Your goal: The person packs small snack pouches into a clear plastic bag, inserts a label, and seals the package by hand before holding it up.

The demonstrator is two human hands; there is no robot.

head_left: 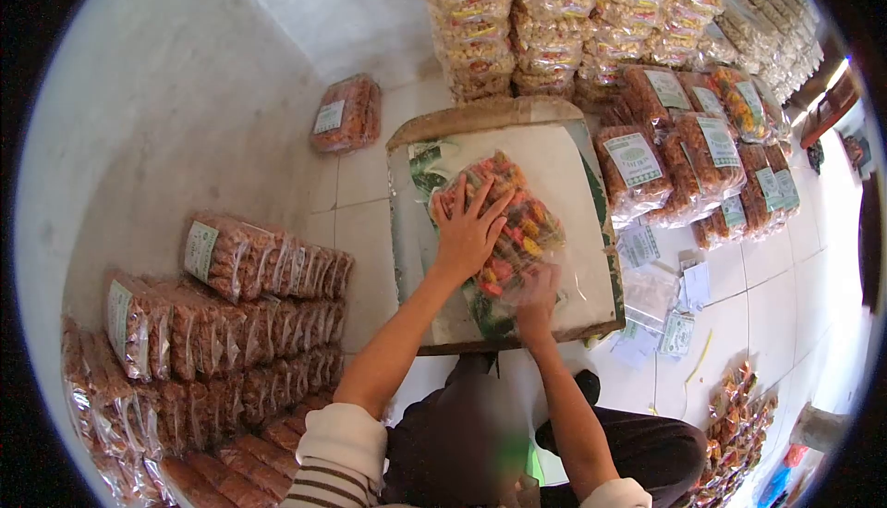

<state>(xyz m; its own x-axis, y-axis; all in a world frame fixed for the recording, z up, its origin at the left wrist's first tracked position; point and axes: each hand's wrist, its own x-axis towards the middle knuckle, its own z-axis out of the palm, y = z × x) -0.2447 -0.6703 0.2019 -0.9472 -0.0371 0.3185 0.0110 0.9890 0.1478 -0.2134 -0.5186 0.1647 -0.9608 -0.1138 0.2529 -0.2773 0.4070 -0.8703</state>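
Observation:
A clear plastic bag of red, orange and yellow snacks (525, 221) lies flat on a low worn table (554, 152). My left hand (471, 231) rests on the bag's left side with its fingers spread. At the lower right end of the bag is my right hand (538, 295), smeared by motion. Its fingers do not show clearly enough to tell whether they pinch the plastic. Beneath the bag, a sheet with dark green printing covers much of the table top.
Packed brown snack bags (231, 323) are stacked in rows at the left. Labelled bags (670, 161) pile up at the right, beside loose labels (677, 332) on the tiles. Tall stacks of pale snack packs (554, 23) stand behind the table. One labelled pack (346, 112) sits near the wall.

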